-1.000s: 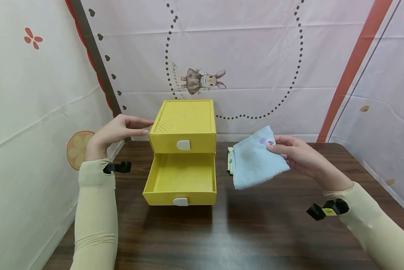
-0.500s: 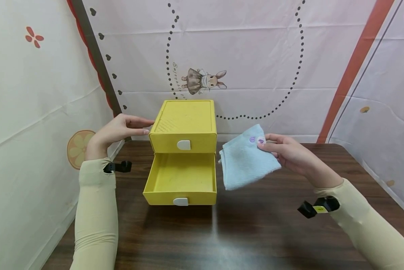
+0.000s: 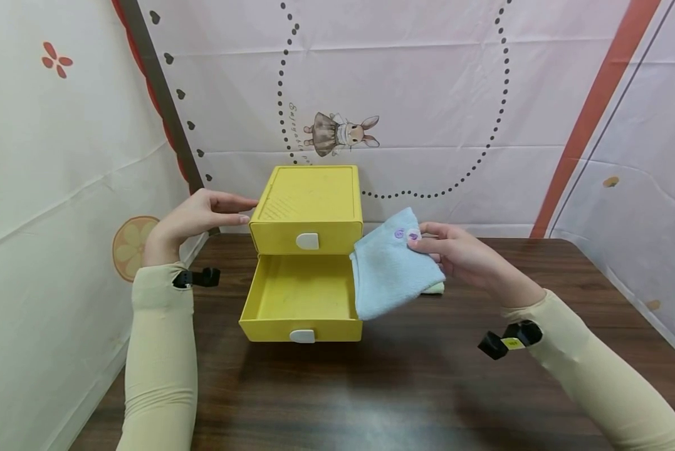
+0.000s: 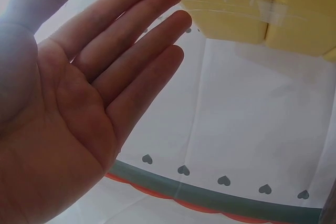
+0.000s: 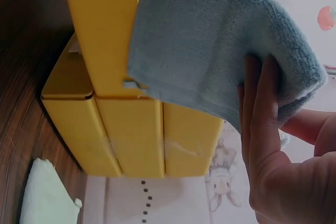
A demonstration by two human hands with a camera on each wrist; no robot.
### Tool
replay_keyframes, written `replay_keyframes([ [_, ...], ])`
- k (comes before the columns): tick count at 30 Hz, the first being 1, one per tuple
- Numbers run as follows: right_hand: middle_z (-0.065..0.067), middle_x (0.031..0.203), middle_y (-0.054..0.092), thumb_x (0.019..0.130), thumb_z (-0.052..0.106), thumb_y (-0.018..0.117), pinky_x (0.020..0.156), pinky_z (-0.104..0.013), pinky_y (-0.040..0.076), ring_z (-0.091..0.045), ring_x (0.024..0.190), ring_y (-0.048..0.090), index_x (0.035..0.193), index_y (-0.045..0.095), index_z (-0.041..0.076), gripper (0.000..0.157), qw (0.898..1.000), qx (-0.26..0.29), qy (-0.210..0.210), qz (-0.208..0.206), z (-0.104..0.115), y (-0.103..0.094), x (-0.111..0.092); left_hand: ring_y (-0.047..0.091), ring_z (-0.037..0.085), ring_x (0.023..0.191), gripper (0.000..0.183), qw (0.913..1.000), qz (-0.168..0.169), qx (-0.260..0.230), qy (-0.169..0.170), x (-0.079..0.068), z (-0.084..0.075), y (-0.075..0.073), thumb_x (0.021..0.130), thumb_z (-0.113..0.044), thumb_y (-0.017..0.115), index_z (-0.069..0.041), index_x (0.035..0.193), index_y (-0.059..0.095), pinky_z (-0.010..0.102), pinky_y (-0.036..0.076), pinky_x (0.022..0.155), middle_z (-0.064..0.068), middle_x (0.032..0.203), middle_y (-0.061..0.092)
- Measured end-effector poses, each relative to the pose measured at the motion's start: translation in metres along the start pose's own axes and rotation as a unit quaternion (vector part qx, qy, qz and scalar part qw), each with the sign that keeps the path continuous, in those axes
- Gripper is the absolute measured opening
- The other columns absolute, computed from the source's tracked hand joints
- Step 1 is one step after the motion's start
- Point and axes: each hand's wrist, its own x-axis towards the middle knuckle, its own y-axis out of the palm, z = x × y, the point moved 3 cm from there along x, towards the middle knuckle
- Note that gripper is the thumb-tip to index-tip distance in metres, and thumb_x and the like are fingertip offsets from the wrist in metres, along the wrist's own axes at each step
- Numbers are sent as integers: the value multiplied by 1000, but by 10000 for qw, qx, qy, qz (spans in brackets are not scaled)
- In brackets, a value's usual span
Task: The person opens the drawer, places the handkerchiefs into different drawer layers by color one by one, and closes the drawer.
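Note:
My right hand [image 3: 458, 257] pinches a folded light-blue towel [image 3: 393, 269] by its upper right corner, thumb beside two purple marks. The towel hangs in the air, its left edge overlapping the right side of a pulled-out drawer [image 3: 303, 331] in the head view. That drawer belongs to a yellow drawer cabinet [image 3: 314, 194] with white tab handles; its inside is bare. My left hand [image 3: 187, 219] touches the cabinet's upper left side with straight fingertips, its palm [image 4: 68, 108] showing in the left wrist view. From the right wrist, the towel [image 5: 194, 40] covers part of the open drawer [image 5: 102, 30].
A pale green folded cloth [image 3: 434, 289] lies on the dark wooden table [image 3: 518, 388], mostly behind the towel; the right wrist view shows this cloth [image 5: 47, 195] beside the cabinet. White printed sheets [image 3: 439, 94] hang behind and at both sides.
My right hand has carried the blue towel leftward, from right of the cabinet to the open drawer's right edge. The left hand and the cabinet have stayed in place.

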Motion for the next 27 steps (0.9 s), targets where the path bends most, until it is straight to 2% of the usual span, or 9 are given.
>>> replay_keyframes([
  [8,-4,95,59,89,19,53,63,-26,51,-11,74,62,119,41,3,35,10000,-21,51,-8,2,14,11,51,18,111,46,10000,15,61,-35,-7,-18,0,80,-31,65,-13,121,56,42,42,90,3,119,57],
  [13,-5,99,58,90,20,52,65,-26,51,-11,76,60,124,38,5,39,10000,22,38,-44,6,20,15,51,18,111,47,10000,25,62,-71,-7,-18,0,80,-32,65,-13,121,55,41,42,90,3,119,57],
  [22,-4,96,57,92,16,48,62,-23,50,-9,71,58,125,36,4,37,9990,396,-21,228,4,33,26,50,19,112,47,10000,11,30,-34,-6,-16,0,80,-32,64,-13,122,55,42,41,91,4,120,57],
  [27,-7,103,56,92,15,47,67,-26,51,-12,78,59,128,35,3,40,9984,480,22,311,3,43,31,50,19,112,47,10000,11,43,-29,-6,-15,0,80,-33,64,-15,122,55,43,41,91,3,120,56],
])
